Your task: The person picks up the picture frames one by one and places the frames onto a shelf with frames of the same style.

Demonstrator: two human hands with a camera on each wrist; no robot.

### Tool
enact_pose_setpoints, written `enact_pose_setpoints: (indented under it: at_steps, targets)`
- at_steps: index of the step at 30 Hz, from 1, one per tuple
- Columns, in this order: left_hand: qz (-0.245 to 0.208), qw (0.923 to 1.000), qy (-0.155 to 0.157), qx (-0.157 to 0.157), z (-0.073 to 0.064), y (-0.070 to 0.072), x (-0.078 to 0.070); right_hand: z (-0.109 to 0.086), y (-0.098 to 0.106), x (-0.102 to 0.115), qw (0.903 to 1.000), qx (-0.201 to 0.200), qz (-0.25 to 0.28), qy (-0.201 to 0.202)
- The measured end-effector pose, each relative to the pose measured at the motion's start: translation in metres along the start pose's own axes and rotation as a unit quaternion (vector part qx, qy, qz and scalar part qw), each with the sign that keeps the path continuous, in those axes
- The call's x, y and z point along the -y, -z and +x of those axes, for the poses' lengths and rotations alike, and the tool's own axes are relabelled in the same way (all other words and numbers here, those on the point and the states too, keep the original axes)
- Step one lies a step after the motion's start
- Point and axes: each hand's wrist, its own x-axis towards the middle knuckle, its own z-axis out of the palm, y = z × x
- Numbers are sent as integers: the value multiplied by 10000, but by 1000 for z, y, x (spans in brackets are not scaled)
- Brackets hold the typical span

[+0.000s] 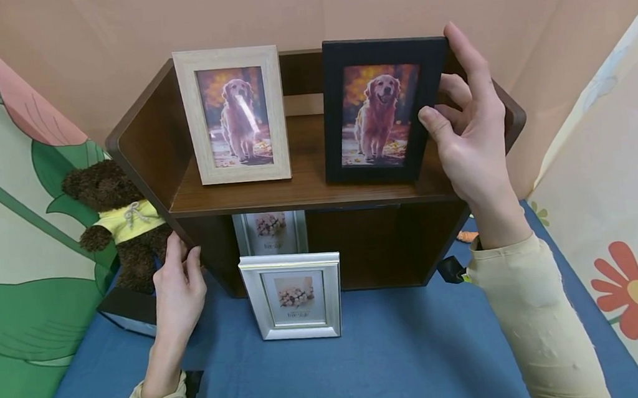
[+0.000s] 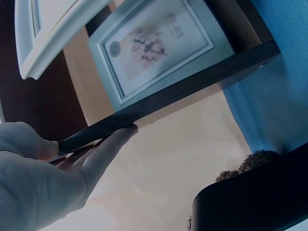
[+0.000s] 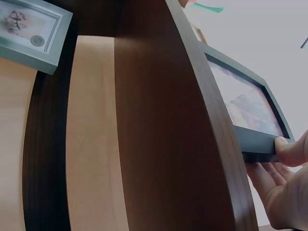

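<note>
A black photo frame (image 1: 424,78) with a dog picture stands on the upper board of a dark brown wooden shelf (image 1: 313,193). My right hand (image 1: 473,124) holds its right edge, thumb on the front, index finger stretched up along the side, other fingers behind. To its left on the same board is a cream photo frame (image 1: 186,119) with a matching dog picture. My left hand (image 1: 180,291) grips the shelf's left side panel (image 2: 183,89) low down; thumb and fingers lie on opposite faces of it in the left wrist view.
A silver-white photo frame (image 1: 296,332) stands on the blue cloth (image 1: 366,370) before the shelf. Inside the lower compartment is a grey-green frame (image 1: 301,231). At left, a brown teddy bear (image 1: 131,217) in a yellow top sits by a black box (image 1: 131,307). An orange object (image 1: 467,236) lies at right.
</note>
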Motion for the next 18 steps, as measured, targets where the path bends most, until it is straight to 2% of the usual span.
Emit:
enact_pose_setpoints:
  at_steps: [7, 13, 18]
  targets:
    - [3, 10000, 8, -35, -3, 0, 1, 5, -5, -3, 9995, -31, 8, -325]
    - [10, 9999, -136, -43, -3, 1, 2, 7, -5, -7, 9984, -31, 98, -563]
    - [16, 9998, -175, -26, -1, 0, 3, 9, -3, -7, 9952, -32, 460, -867]
